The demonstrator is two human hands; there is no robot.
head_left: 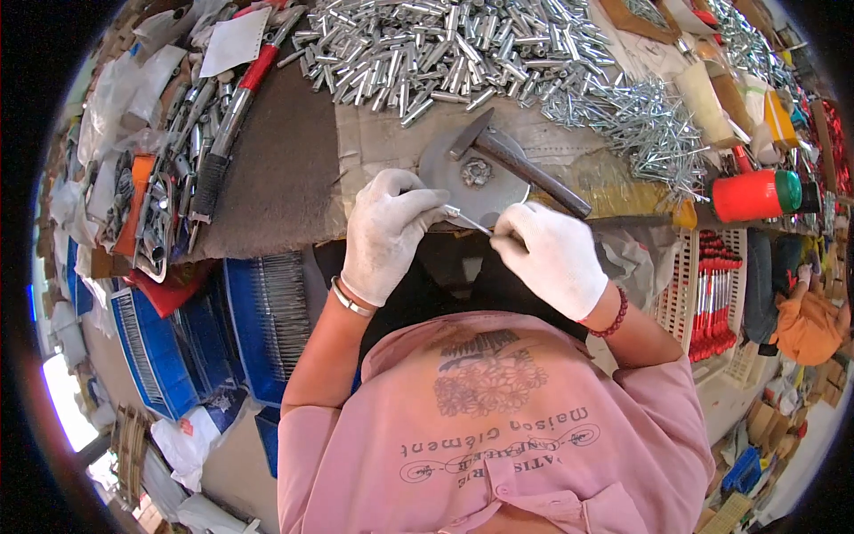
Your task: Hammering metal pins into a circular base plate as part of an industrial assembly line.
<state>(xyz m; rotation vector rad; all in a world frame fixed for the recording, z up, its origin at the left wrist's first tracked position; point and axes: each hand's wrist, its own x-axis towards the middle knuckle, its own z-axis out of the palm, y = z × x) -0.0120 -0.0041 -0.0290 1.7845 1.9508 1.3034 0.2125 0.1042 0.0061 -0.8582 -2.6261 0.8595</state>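
My left grip (384, 235) and right grip (553, 258), both white-gloved, pinch opposite ends of a slim metal rod (470, 222) by the worktop's near edge (289, 233), close to the hammer (534, 174).

"Count by kind?"
"One left hand (385, 238), one right hand (556, 260), one slim metal rod (471, 222), one hammer (531, 170), one round disc (438, 165)."
"The short metal tubes (467, 53)?"
"Heaped, too many to count."

Pink shirt (374, 409), white gloves (372, 261) on my left hand (387, 230) and right hand (553, 256)
Grey flowers (489, 387) and lettering (494, 433) mark its front; I wear a silver bangle (352, 303) left, dark-red beads (616, 318) right.
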